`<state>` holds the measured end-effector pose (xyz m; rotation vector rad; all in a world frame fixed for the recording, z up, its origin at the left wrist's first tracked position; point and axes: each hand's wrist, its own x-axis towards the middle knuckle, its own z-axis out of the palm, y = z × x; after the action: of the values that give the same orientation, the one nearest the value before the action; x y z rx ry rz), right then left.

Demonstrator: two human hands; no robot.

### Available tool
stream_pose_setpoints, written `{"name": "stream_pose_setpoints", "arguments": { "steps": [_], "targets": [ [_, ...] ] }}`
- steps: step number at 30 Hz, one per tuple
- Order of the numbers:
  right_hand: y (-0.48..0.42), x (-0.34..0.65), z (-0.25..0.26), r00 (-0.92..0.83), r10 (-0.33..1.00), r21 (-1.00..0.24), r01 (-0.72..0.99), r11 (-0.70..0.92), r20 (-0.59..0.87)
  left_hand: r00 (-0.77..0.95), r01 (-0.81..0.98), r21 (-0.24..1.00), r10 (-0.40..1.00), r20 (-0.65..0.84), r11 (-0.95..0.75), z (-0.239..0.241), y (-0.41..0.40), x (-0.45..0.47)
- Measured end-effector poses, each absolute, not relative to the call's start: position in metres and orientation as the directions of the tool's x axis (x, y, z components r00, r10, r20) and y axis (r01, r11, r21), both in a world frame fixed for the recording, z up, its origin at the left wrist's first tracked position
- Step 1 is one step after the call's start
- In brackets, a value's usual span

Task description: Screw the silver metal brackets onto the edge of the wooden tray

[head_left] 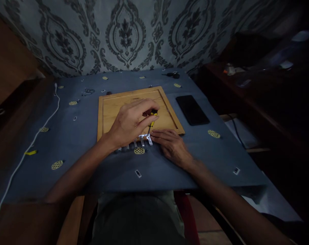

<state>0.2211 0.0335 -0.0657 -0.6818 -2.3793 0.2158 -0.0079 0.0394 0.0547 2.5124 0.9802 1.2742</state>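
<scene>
A small screwdriver [152, 119] with a yellow and black handle is pinched in my left hand [132, 119], closed round the handle. Its shaft slants down to the end of a shiny metal hook rail [144, 136]. This rail runs along the near edge of a framed wooden board [134, 96], and several hooks hang off toward me. My right hand [172, 144] is closed at the rail's right end, fingers together and tips by the screwdriver's tip. My left hand and wrist cover part of the board and rail; my right thumb is hidden.
A black phone [192, 110] lies right of the board. Dark keys or a small tool [172, 75] sit at the back. A white cable [46, 122] with a yellow tag runs down the left. Patterned curtain [125, 34] hangs behind the blue-grey tablecloth [83, 136].
</scene>
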Motion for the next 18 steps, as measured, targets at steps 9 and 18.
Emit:
{"name": "stream_pose_setpoints", "arguments": {
  "steps": [9,18],
  "targets": [
    [0.0328,0.22,-0.0626,-0.65,0.536,-0.342,0.413,0.844,0.539,0.396,0.481,0.376,0.579,0.713,-0.792,0.0515,0.0385,-0.0061],
    [0.0331,0.2208,-0.0637,-0.653,0.522,-0.328,0.407,0.853,0.549,0.396,0.499,0.346,0.565,0.724,-0.794,0.0522,0.04,-0.007]
  ]
}}
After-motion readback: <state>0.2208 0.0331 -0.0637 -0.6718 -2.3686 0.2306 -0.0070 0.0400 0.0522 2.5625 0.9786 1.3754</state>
